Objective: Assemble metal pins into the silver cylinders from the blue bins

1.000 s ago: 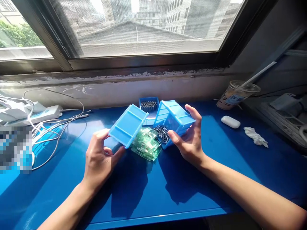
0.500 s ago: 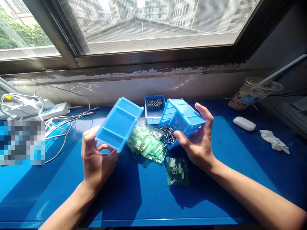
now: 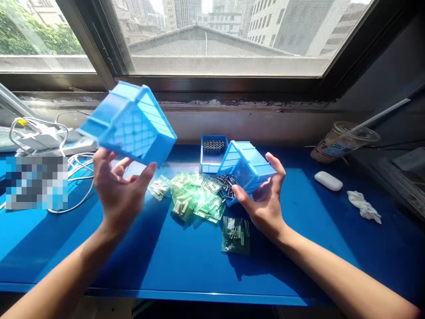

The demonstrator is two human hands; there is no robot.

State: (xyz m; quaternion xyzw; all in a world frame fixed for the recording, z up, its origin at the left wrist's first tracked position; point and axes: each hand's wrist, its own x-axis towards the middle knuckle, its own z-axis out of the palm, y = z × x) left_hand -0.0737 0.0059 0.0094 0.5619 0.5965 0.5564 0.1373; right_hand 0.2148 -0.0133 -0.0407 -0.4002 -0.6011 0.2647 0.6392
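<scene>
While each hand [image 3: 116,188] tips 1, 3 blue bins [image 3: 131,122] show.

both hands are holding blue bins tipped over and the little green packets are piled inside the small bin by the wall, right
Not quite. The left hand and right hand do each hold a tipped blue bin, but the head view shows the green packets lying loose on the table. The small bin holds metal cylinders.

Small-parts workbench, probably in an upper-floor workshop: blue metal bench [image 3: 299,266] under a screened window [image 3: 226,40], blue parts bins [image 3: 214,153], bagged components [image 3: 195,199], power strip [image 3: 43,137] with cables.
</scene>
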